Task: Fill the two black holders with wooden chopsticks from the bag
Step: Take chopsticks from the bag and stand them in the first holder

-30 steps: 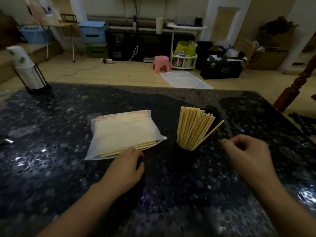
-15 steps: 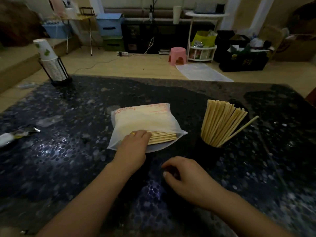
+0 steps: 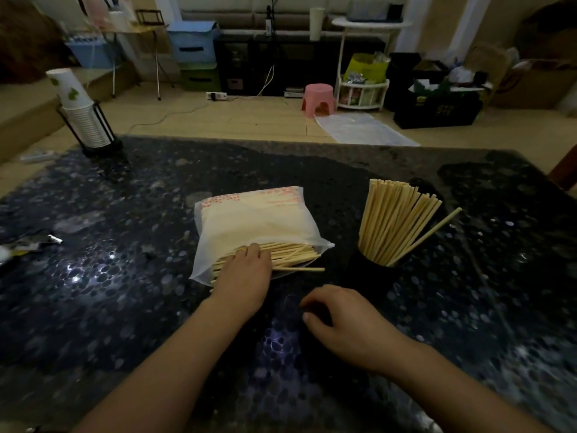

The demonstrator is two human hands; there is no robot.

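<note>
On the dark speckled table (image 3: pixel 125 292), the left hand (image 3: pixel 242 276) has pushed further into the mouth of the bag (image 3: pixel 253 223), fingers now spread flat over the loose chopsticks (image 3: pixel 293 256), which have fanned out more than half a second ago. Nearer, the right hand (image 3: pixel 340 320) stays loosely curled, grasping nothing visible. Right of the bag, one black holder (image 3: pixel 368 276) stands full.

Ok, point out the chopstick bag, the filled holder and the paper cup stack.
bag (image 3: pixel 249 220): head view, on its cloudy plastic top.
holder (image 3: pixel 367 276): head view, on its dark front wall.
cup stack (image 3: pixel 82 120): head view, on the ribbed rims.
</note>
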